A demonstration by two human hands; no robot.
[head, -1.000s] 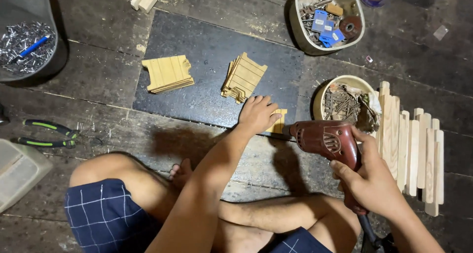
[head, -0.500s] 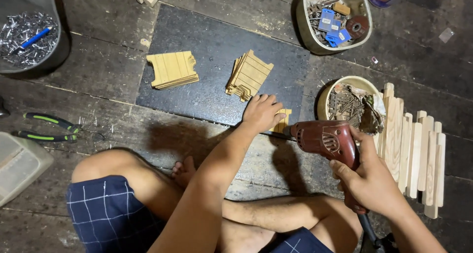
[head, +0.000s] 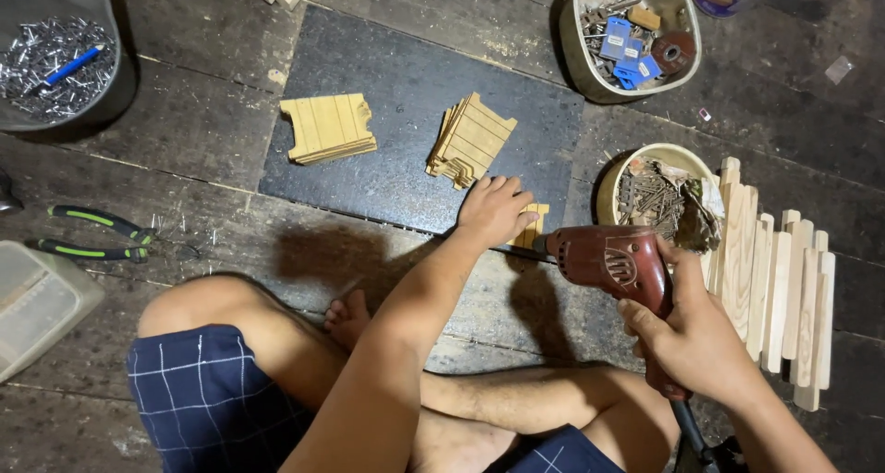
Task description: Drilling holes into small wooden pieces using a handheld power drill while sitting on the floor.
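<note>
A dark, worn plank floor (head: 184, 169) fills the view, with a black rectangular mat (head: 396, 123) laid across its middle. The person sits cross-legged on the floor in blue checked shorts (head: 203, 390). The left hand (head: 493, 210) lies palm down at the near edge of the mat, fingers flat and close together, pressing on a small pale wooden piece (head: 533, 226) whose end peeks out beside the fingers. The right hand (head: 691, 335) is wrapped tight around the grip of a red electric drill (head: 613, 263), which lies sideways with its nose pointing at the wooden piece and seems to meet it; the bit itself is too small to make out. Its cord trails down by the knee.

On the mat, just beyond the left hand, rests a fanned stack of notched wooden panels (head: 472, 139), and well to its left a second, neater stack (head: 328, 127). A round cream bowl of nails and screws (head: 659, 192) sits just beside the drill, next to a row of pale wooden slats (head: 779, 275) at the right. Farther up stands a grey tub of screws and blue parts (head: 631, 35). At the far left lie green-handled pliers (head: 92, 235), a clear plastic box (head: 37, 302) and a container of metal bits with a blue pen (head: 55, 53)
</note>
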